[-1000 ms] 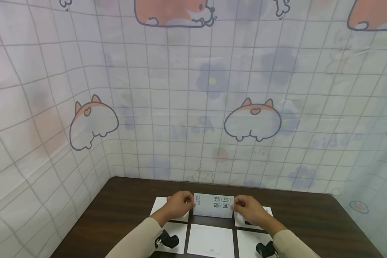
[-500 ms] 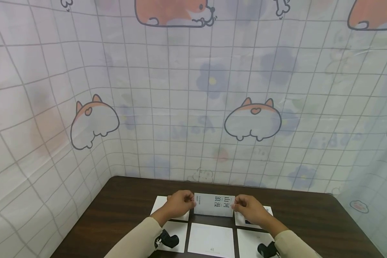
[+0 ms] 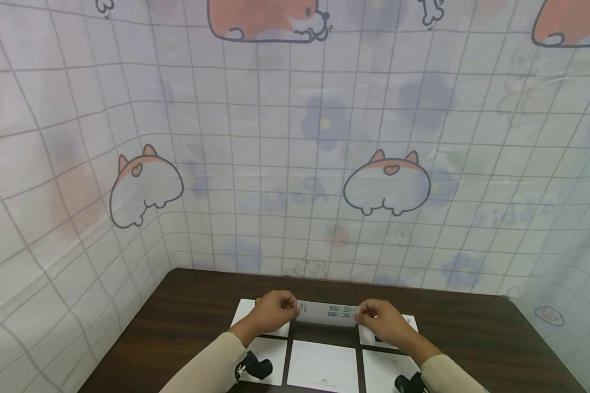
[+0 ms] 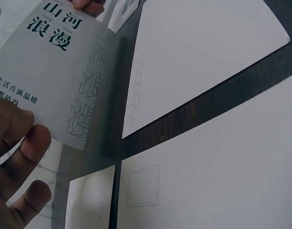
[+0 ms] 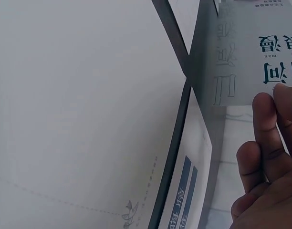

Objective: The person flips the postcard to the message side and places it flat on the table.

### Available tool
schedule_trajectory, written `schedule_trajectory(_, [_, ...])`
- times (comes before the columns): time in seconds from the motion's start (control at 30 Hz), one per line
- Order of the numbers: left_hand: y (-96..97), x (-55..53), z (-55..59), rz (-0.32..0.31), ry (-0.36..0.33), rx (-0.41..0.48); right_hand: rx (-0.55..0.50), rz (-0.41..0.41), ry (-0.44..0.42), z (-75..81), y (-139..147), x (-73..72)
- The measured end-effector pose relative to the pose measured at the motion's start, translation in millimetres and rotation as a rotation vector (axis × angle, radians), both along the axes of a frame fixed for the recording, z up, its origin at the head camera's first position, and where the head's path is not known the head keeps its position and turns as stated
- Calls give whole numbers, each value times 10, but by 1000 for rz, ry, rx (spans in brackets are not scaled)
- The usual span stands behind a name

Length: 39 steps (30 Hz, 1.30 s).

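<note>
My left hand [image 3: 273, 312] and right hand [image 3: 381, 321] hold a pale printed card [image 3: 326, 313] by its two short ends. Thumb and fingers pinch it on each side, as the left wrist view also shows. Dark green Chinese characters cover one face of the card [image 4: 46, 71], with outlined ones along an edge. It is tilted, raised above the dark table behind a white card [image 3: 323, 365] in the front row. In the right wrist view, fingertips grip the card's [image 5: 246, 52] lower edge.
More white cards lie in rows: one at back left [image 3: 244, 310], one at back right [image 3: 410, 323], others at front left [image 3: 277, 352] and front right [image 3: 381, 363]. The brown table [image 3: 142, 338] meets a patterned cloth wall [image 3: 275, 218] behind. Black wrist cameras sit on both sleeves.
The card has tipped further, its far edge lower, so it looks narrower in the head view. Both hands stay almost where they were.
</note>
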<state>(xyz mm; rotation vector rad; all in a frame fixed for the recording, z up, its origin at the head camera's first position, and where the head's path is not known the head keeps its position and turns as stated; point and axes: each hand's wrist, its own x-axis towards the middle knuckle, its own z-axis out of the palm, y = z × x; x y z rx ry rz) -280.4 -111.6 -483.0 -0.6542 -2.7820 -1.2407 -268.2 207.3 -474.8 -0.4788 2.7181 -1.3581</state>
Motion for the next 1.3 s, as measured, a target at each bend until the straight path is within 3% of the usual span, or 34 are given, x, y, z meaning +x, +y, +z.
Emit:
schedule_trajectory(0.4, [-17, 76, 34, 9, -22, 12, -29, 98, -8, -27, 52, 29])
schedule_trajectory(0.8, [-8, 80, 33, 14, -42, 33, -24, 96, -4, -94, 78, 23])
schedule_trajectory(1.3, [6, 52, -37, 30, -28, -10, 20, 87, 41, -119, 61, 28])
